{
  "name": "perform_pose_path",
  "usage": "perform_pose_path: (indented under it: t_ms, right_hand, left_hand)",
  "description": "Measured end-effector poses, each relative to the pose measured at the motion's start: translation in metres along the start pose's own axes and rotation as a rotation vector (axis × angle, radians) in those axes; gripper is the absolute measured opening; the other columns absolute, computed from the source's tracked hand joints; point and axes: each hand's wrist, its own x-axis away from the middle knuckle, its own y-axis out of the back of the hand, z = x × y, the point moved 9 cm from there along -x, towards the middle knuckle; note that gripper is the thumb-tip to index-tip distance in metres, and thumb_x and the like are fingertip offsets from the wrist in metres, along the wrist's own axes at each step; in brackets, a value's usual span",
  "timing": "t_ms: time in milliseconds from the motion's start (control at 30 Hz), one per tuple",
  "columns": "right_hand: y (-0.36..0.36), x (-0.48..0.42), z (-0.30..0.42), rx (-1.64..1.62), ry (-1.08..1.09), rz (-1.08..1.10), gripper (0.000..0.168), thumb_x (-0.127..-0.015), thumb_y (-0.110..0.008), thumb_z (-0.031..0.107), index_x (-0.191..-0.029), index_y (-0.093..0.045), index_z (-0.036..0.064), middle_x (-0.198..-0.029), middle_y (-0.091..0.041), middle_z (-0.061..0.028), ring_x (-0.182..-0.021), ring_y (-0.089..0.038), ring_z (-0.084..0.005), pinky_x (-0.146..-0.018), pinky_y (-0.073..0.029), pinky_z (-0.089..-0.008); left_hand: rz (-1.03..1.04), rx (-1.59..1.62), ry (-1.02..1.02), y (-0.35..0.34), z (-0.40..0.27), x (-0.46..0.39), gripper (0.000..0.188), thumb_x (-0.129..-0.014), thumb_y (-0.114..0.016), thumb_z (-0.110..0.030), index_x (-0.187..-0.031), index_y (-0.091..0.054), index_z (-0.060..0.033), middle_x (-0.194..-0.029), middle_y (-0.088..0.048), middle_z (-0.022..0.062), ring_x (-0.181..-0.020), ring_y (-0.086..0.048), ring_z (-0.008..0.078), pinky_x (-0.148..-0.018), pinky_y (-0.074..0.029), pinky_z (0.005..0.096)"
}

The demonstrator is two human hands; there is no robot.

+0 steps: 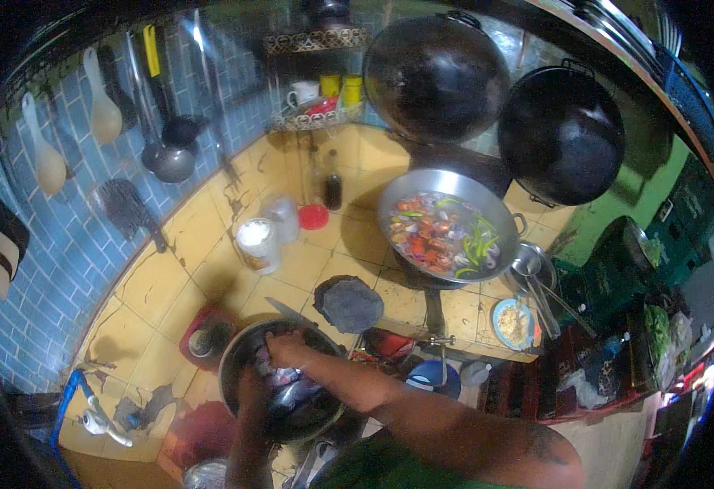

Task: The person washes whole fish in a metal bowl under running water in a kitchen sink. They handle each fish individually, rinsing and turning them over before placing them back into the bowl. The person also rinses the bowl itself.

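Observation:
Both hands are inside a wide dark round basin (230, 408) on the tiled counter. My right hand (288, 349) is curled at its far side, its fingers on a pale pinkish piece of food (263, 362). My left hand (253, 386) reaches in from the near left, beside that piece; its fingers are shaded and its grip is unclear. Dark, shiny pieces that look like fish (296, 396) lie under my hands. Just beyond the rim, a knife blade (286, 309) rests on the counter. Left of the basin sits a red container (193, 327).
A large metal wok (448, 180) holds liquid, tomatoes, onions and green chillies. Near it are a round dark slab (349, 304), a tub of white contents (258, 244), a blue bowl of chopped food (512, 324) and a faucet (442, 342). Ladles (173, 162) hang on the wall.

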Motion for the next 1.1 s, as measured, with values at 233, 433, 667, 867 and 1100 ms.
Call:
perform_pose_path:
  t_ms: [233, 433, 667, 867, 1100]
  right_hand:
    - [0.013, 0.011, -0.004, -0.129, 0.096, -0.056, 0.041, -0.083, -0.062, 0.026, -0.118, -0.058, 0.004, -0.108, -0.067, -0.0221, -0.102, -0.065, -0.0373, -0.089, -0.045, -0.0556]
    - [0.082, 0.077, -0.051, -0.555, 0.231, -0.22, 0.033, -0.087, -0.066, 0.017, -0.12, -0.063, 0.013, -0.104, -0.067, -0.0166, -0.097, -0.065, -0.0321, -0.085, -0.051, -0.0442]
    - [0.226, 0.185, -0.2, -0.559, -0.019, -0.295, 0.034, -0.085, -0.069, 0.019, -0.116, -0.063, 0.005, -0.104, -0.07, -0.0142, -0.091, -0.067, -0.0243, -0.083, -0.052, -0.0393]
    - [0.273, 0.204, -0.368, 0.054, -0.311, -0.391, 0.045, -0.082, -0.07, 0.029, -0.121, -0.06, 0.008, -0.104, -0.068, -0.0226, -0.097, -0.066, -0.0379, -0.082, -0.053, -0.0473]
    - [0.272, 0.223, -0.379, 0.18, -0.263, -0.638, 0.037, -0.082, -0.069, 0.023, -0.114, -0.062, 0.006, -0.111, -0.065, -0.0201, -0.105, -0.062, -0.0385, -0.087, -0.05, -0.0477]
  left_hand:
    - [0.227, -0.165, 0.088, 0.012, -0.028, 0.006, 0.038, -0.081, -0.067, -0.024, -0.107, -0.061, 0.0031, -0.111, -0.062, 0.0259, -0.098, -0.062, 0.0459, -0.083, -0.052, 0.0487]
    - [0.146, 0.496, 0.012, 0.101, -0.124, 0.033, 0.041, -0.08, -0.069, -0.016, -0.117, -0.061, 0.0018, -0.102, -0.069, 0.0212, -0.093, -0.066, 0.0339, -0.082, -0.053, 0.0424]
    - [-0.067, 0.353, 0.033, 0.13, -0.073, 0.048, 0.041, -0.086, -0.07, -0.013, -0.123, -0.058, 0.0004, -0.104, -0.07, 0.013, -0.095, -0.063, 0.0229, -0.086, -0.05, 0.0344]
    - [-0.021, 0.349, -0.017, 0.156, -0.137, 0.032, 0.027, -0.087, -0.066, -0.006, -0.113, -0.062, 0.0011, -0.096, -0.068, 0.0083, -0.086, -0.062, 0.0186, -0.078, -0.048, 0.0322]
    - [0.052, 0.493, -0.003, 0.191, -0.228, 0.0, 0.022, -0.088, -0.066, -0.007, -0.108, -0.064, 0.0029, -0.088, -0.067, 0.007, -0.079, -0.06, 0.014, -0.072, -0.049, 0.0312]
